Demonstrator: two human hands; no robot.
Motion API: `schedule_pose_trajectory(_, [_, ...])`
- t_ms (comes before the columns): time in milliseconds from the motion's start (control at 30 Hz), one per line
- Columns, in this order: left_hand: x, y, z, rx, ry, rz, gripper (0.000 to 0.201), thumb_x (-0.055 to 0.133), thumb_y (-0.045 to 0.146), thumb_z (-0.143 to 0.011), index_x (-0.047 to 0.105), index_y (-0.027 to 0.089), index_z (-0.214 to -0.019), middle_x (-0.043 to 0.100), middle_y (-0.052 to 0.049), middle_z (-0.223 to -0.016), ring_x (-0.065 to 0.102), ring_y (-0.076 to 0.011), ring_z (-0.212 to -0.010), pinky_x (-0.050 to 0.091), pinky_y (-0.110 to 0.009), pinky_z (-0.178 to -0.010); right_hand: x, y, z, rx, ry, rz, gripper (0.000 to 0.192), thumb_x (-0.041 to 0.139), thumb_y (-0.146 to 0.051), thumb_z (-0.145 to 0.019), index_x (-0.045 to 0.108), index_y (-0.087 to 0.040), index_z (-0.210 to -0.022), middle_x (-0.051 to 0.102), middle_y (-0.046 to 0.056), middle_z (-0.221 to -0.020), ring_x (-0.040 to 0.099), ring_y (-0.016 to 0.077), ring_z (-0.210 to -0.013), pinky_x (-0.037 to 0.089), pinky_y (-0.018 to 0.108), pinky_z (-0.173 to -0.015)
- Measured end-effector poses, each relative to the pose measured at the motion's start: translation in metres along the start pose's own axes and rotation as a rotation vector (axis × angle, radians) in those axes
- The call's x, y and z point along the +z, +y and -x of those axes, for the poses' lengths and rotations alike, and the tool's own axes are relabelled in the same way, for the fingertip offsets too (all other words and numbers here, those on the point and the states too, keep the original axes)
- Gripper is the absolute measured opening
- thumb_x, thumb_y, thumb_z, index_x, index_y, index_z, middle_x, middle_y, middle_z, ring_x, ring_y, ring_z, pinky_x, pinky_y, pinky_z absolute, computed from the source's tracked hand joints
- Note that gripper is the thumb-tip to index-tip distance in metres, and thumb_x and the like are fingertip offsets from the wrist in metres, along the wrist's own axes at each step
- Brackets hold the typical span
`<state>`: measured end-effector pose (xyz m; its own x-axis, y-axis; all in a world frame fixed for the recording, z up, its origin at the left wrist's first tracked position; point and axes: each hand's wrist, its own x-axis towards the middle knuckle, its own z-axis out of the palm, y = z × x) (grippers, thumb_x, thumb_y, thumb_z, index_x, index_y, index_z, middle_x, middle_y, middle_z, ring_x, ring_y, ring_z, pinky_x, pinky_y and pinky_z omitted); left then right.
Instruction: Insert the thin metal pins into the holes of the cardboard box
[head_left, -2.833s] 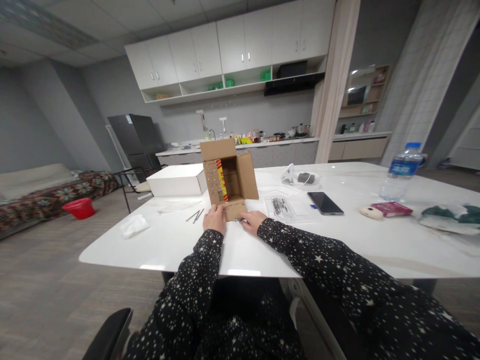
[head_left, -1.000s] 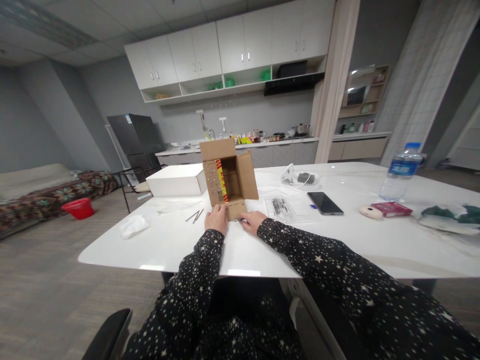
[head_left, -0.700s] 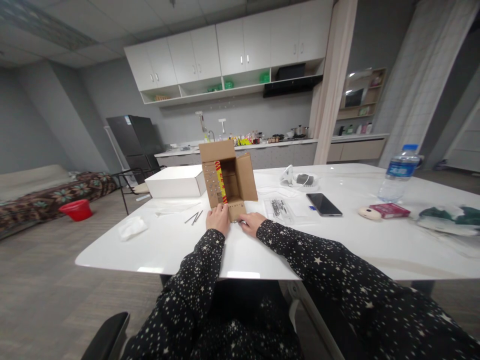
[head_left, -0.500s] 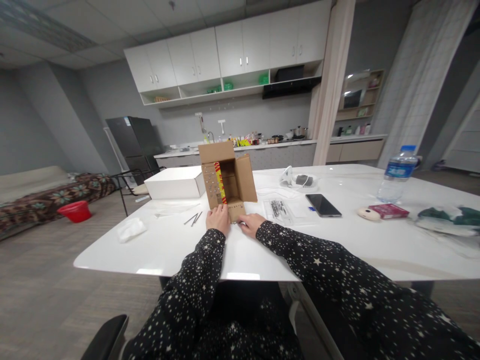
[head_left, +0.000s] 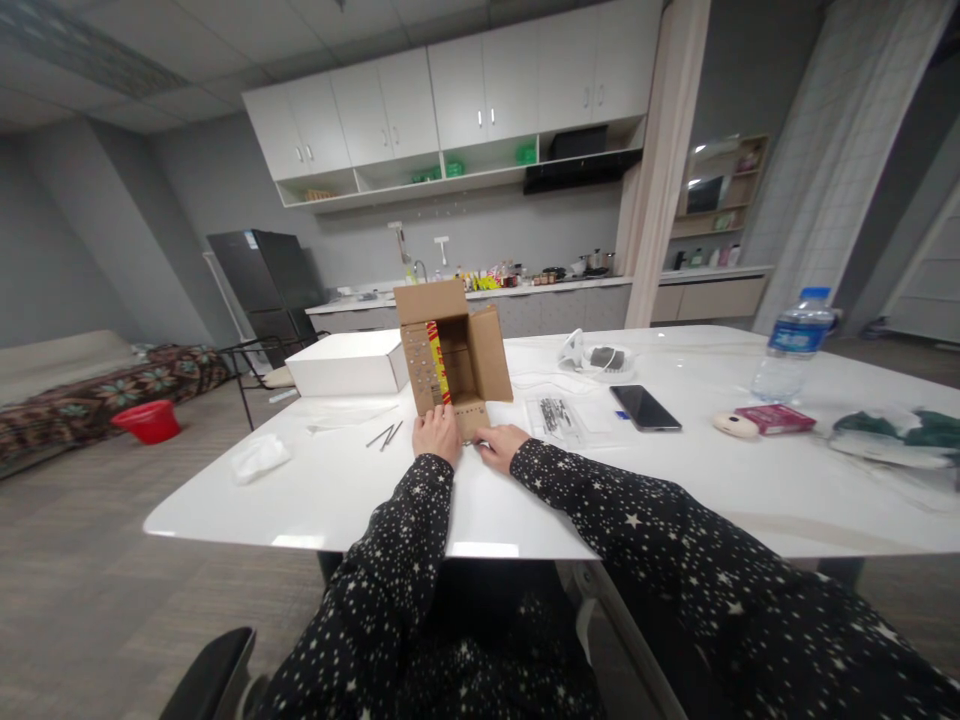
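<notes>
An opened cardboard box (head_left: pixel 493 355) stands on the table with its open side facing me and its flaps spread. Its left flap carries a red and yellow tape strip (head_left: pixel 438 365) and rows of small shiny spots. My left hand (head_left: pixel 437 436) is closed on the lower edge of that left flap. Fingers curled together, my right hand (head_left: pixel 502 447) rests at the front bottom flap (head_left: pixel 472 420), which has a row of small marks. Whatever lies between the right fingertips is too small to make out. Left of my hands lie a few thin metal rods (head_left: pixel 385 436).
A white box (head_left: pixel 346 362) stands behind on the left, with crumpled tissue (head_left: pixel 259 458) nearer me. Rightward lie a clear bag of small metal parts (head_left: pixel 556 418), a phone (head_left: pixel 645 408), a dark pink box (head_left: pixel 775 420) and a water bottle (head_left: pixel 793 345).
The view has shifted very slightly. Both hands stay at the front flaps of the cardboard box, with hardly any visible movement.
</notes>
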<state>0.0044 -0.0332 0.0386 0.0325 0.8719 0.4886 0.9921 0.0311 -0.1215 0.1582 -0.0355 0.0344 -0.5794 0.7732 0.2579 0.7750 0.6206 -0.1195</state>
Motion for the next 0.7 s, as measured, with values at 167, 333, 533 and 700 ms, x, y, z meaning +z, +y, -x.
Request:
schedule_pose_trajectory(167, [0.004, -0.0022, 0.0002, 0.003, -0.015, 0.001, 0.034, 0.036, 0.02, -0.088, 0.051, 0.012, -0.117, 0.058, -0.016, -0.111, 0.053, -0.0268, -0.104, 0.037, -0.04, -0.086, -0.0022, -0.0013, 0.0004, 0.018, -0.019, 0.001, 0.029, 0.043, -0.028, -0.087, 0.063, -0.024, -0.108, 0.07, 0.004, -0.099, 0.063, 0.0192, -0.089, 0.041, 0.027, -0.075])
schedule_pose_trajectory(333, [0.0037, -0.0022, 0.0018, 0.023, -0.007, -0.004, 0.034, 0.032, 0.02, -0.09, 0.052, 0.013, -0.116, 0.058, -0.016, -0.111, 0.053, -0.0268, -0.104, 0.037, -0.041, -0.086, -0.0037, -0.0026, 0.0012, 0.025, -0.026, 0.012, 0.029, 0.042, -0.028, -0.087, 0.062, -0.024, -0.108, 0.07, 0.005, -0.1, 0.063, 0.0195, -0.089, 0.041, 0.027, -0.075])
schedule_pose_trajectory(533, [0.0019, -0.0025, 0.0005, 0.021, -0.048, 0.03, 0.039, 0.033, 0.017, -0.088, 0.047, 0.021, -0.124, 0.059, -0.013, -0.112, 0.054, -0.0269, -0.105, 0.036, -0.041, -0.086, -0.0054, -0.0041, 0.0022, 0.028, -0.029, 0.013, 0.028, 0.044, -0.027, -0.087, 0.062, -0.024, -0.108, 0.07, 0.005, -0.1, 0.063, 0.0192, -0.089, 0.041, 0.027, -0.075])
schedule_pose_trajectory(700, [0.0004, -0.0034, 0.0012, 0.006, -0.038, 0.071, 0.048, 0.036, 0.018, -0.086, 0.037, 0.018, -0.134, 0.061, -0.013, -0.113, 0.054, -0.0265, -0.106, 0.036, -0.041, -0.088, -0.0068, -0.0048, 0.0029, 0.033, -0.036, 0.007, 0.029, 0.043, -0.027, -0.088, 0.062, -0.024, -0.109, 0.07, 0.005, -0.102, 0.063, 0.0195, -0.089, 0.041, 0.027, -0.076])
